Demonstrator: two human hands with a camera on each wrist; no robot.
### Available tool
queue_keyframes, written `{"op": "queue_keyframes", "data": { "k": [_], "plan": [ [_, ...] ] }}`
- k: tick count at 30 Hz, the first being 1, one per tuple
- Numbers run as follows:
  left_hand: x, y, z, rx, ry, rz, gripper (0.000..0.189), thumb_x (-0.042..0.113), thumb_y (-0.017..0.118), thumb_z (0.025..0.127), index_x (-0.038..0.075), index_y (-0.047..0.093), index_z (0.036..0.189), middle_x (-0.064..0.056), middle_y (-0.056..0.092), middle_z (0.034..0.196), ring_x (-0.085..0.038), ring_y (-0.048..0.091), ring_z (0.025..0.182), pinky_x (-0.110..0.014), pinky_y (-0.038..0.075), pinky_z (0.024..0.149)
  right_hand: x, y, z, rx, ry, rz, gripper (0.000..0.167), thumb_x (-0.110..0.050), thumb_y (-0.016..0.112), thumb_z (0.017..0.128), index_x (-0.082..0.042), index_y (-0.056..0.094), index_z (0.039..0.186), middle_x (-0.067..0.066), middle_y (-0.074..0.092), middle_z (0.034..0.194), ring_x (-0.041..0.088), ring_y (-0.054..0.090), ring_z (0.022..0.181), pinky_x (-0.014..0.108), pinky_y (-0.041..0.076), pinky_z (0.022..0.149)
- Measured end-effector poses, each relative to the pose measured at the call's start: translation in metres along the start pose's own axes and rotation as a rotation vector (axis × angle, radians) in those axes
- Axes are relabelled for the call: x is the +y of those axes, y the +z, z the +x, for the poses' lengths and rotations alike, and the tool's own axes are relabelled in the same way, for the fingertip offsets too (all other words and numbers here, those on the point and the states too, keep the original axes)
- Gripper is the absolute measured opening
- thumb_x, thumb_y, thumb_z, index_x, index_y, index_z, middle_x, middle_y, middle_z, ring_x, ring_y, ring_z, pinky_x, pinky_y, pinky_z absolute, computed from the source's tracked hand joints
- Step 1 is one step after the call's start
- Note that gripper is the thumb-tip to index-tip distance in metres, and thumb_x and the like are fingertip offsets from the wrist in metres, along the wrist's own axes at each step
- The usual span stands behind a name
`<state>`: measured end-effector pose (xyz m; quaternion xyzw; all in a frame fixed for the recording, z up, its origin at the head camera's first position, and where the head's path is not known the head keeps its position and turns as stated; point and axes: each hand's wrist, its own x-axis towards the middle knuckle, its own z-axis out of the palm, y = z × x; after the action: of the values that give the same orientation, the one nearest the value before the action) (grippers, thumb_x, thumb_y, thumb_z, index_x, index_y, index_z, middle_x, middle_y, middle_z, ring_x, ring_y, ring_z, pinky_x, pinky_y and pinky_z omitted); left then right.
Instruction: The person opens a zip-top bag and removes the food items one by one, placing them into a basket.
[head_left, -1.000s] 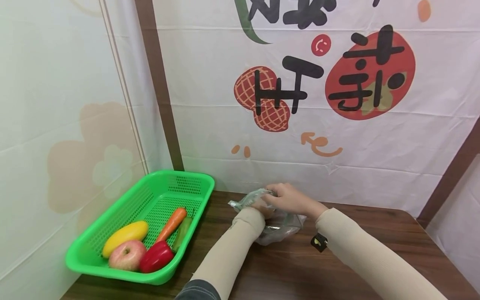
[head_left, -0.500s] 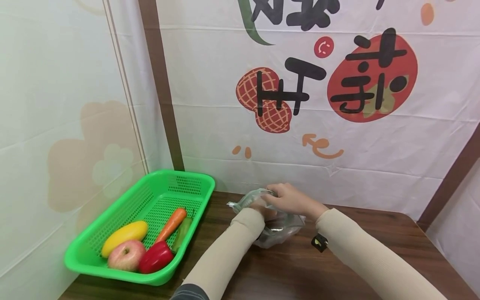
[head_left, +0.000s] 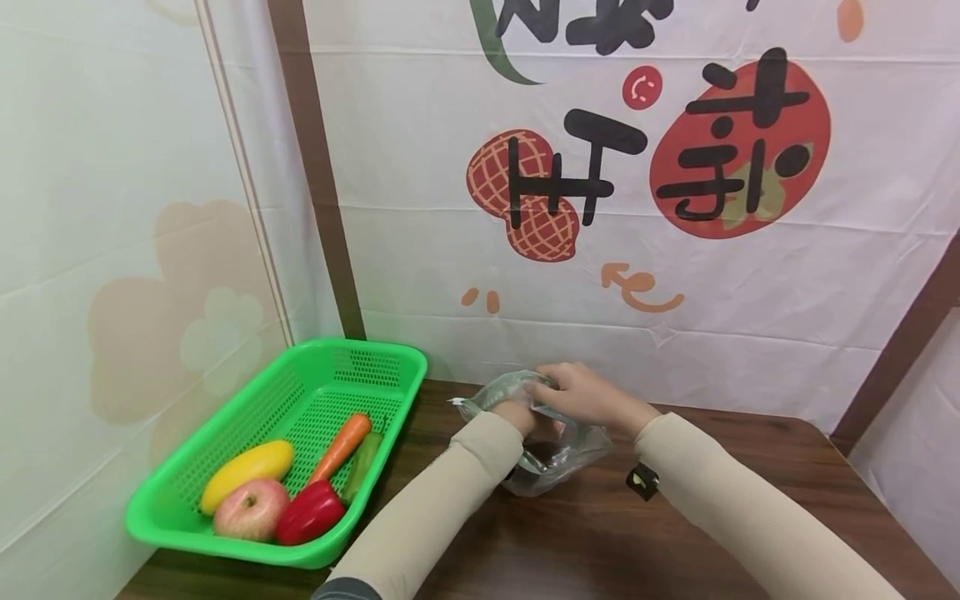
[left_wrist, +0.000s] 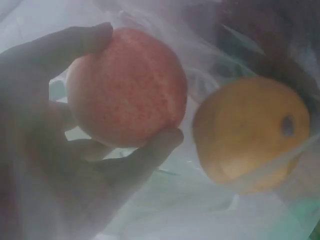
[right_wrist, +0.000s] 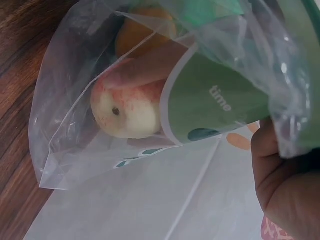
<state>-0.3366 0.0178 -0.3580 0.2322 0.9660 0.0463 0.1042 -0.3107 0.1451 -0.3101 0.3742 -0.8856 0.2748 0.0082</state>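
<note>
My left hand point(head_left: 519, 415) reaches inside a clear plastic zip bag point(head_left: 543, 479) on the table. In the left wrist view its thumb and fingers curl round a pinkish-red peach point(left_wrist: 130, 90). An orange point(left_wrist: 245, 132) lies beside the peach within the bag. Through the film in the right wrist view, the peach point(right_wrist: 131, 112) shows a pale side with a dark spot, and the orange point(right_wrist: 142, 32) sits behind it. My right hand point(head_left: 581, 393) pinches the bag's rim, holding its mouth apart. Part of the bag bears a green print point(right_wrist: 220, 95).
A green plastic basket point(head_left: 161, 508) stands at the left. Inside are a yellow mango-like fruit point(head_left: 247, 475), an apple point(head_left: 251, 510), a red bell pepper point(head_left: 311, 512), a carrot point(head_left: 341, 446) and a green vegetable point(head_left: 363, 462). A printed cloth point(head_left: 420, 250) hangs behind the wooden table point(head_left: 615, 542).
My left forearm has shifted slightly left, the hand still inside the bag. The bag's mouth spreads a little wider. My right hand stays at the rim.
</note>
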Motion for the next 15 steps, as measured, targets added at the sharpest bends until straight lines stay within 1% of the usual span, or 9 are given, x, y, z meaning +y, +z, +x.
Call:
{"op": "queue_keyframes", "data": {
  "k": [2, 4, 5, 6, 8, 10, 11, 13, 15],
  "plan": [
    [0.002, -0.001, -0.002, -0.005, 0.024, 0.05, 0.024, 0.025, 0.054, 0.099, 0.012, 0.066, 0.115, 0.001, 0.055, 0.136, -0.013, 0.053, 0.113, -0.026, 0.042, 0.096, -0.001, -0.001, 0.0, 0.006, -0.014, -0.006, 0.035, -0.029, 0.053, 0.105, -0.017, 0.046, 0.073, -0.007, 0.035, 0.06, 0.006, 0.031, 0.052, 0.029, 0.038, 0.059],
    [0.004, -0.002, -0.003, -0.004, 0.09, 0.118, 0.021, 0.022, 0.05, 0.1, 0.014, 0.069, 0.103, 0.003, 0.061, 0.126, -0.011, 0.055, 0.102, -0.023, 0.043, 0.092, -0.001, -0.002, -0.001, 0.006, -0.018, -0.012, 0.035, -0.029, 0.053, 0.105, -0.017, 0.046, 0.073, -0.007, 0.035, 0.06, 0.006, 0.031, 0.052, 0.028, 0.038, 0.059],
    [0.004, -0.002, -0.003, -0.023, 0.1, 0.125, 0.022, 0.022, 0.048, 0.101, 0.014, 0.069, 0.099, 0.003, 0.061, 0.124, -0.01, 0.055, 0.099, -0.023, 0.043, 0.089, -0.001, -0.002, -0.001, 0.008, -0.018, -0.014, 0.035, -0.028, 0.053, 0.105, -0.017, 0.046, 0.073, -0.007, 0.036, 0.06, 0.006, 0.031, 0.052, 0.028, 0.038, 0.059],
    [0.005, -0.001, -0.004, -0.035, 0.106, 0.109, 0.023, 0.022, 0.047, 0.101, 0.015, 0.068, 0.095, 0.003, 0.063, 0.12, -0.011, 0.055, 0.094, -0.024, 0.044, 0.085, -0.001, -0.002, -0.001, 0.008, -0.015, -0.016, 0.035, -0.028, 0.053, 0.105, -0.017, 0.046, 0.073, -0.007, 0.036, 0.06, 0.006, 0.031, 0.052, 0.028, 0.038, 0.059],
    [0.006, -0.001, -0.008, -0.042, 0.112, 0.054, 0.024, 0.022, 0.047, 0.103, 0.015, 0.069, 0.096, 0.003, 0.063, 0.118, -0.011, 0.055, 0.09, -0.025, 0.044, 0.08, -0.001, -0.003, -0.002, 0.008, -0.009, -0.017, 0.035, -0.029, 0.053, 0.105, -0.017, 0.046, 0.073, -0.007, 0.036, 0.06, 0.006, 0.031, 0.052, 0.028, 0.038, 0.059],
    [0.007, -0.001, -0.012, -0.065, 0.116, 0.043, 0.024, 0.022, 0.046, 0.104, 0.015, 0.068, 0.096, 0.003, 0.063, 0.115, -0.012, 0.054, 0.086, -0.027, 0.044, 0.074, -0.001, -0.003, -0.002, 0.006, -0.004, -0.019, 0.035, -0.029, 0.053, 0.105, -0.017, 0.046, 0.073, -0.007, 0.035, 0.06, 0.007, 0.031, 0.052, 0.028, 0.037, 0.059],
    [0.007, -0.002, -0.014, -0.075, 0.116, 0.055, 0.024, 0.023, 0.047, 0.104, 0.015, 0.068, 0.094, 0.003, 0.063, 0.111, -0.014, 0.054, 0.083, -0.028, 0.044, 0.071, 0.0, -0.003, -0.002, 0.006, -0.002, -0.021, 0.035, -0.03, 0.053, 0.105, -0.017, 0.046, 0.073, -0.007, 0.035, 0.061, 0.007, 0.031, 0.052, 0.028, 0.037, 0.059],
    [0.009, -0.004, -0.019, -0.084, 0.118, 0.102, 0.017, 0.023, 0.053, 0.1, 0.015, 0.066, 0.093, 0.003, 0.062, 0.108, -0.015, 0.053, 0.081, -0.028, 0.043, 0.068, 0.0, -0.003, -0.002, 0.006, -0.004, -0.027, 0.034, -0.03, 0.054, 0.105, -0.017, 0.047, 0.074, -0.007, 0.035, 0.061, 0.007, 0.03, 0.053, 0.028, 0.037, 0.059],
    [0.011, -0.007, -0.024, -0.104, 0.106, 0.131, 0.011, 0.023, 0.062, 0.094, 0.014, 0.065, 0.098, 0.003, 0.061, 0.11, -0.016, 0.052, 0.081, -0.029, 0.043, 0.066, 0.001, -0.003, -0.003, 0.005, -0.008, -0.029, 0.034, -0.03, 0.054, 0.105, -0.017, 0.048, 0.075, -0.007, 0.035, 0.061, 0.007, 0.03, 0.053, 0.028, 0.037, 0.059]
  ]
}}
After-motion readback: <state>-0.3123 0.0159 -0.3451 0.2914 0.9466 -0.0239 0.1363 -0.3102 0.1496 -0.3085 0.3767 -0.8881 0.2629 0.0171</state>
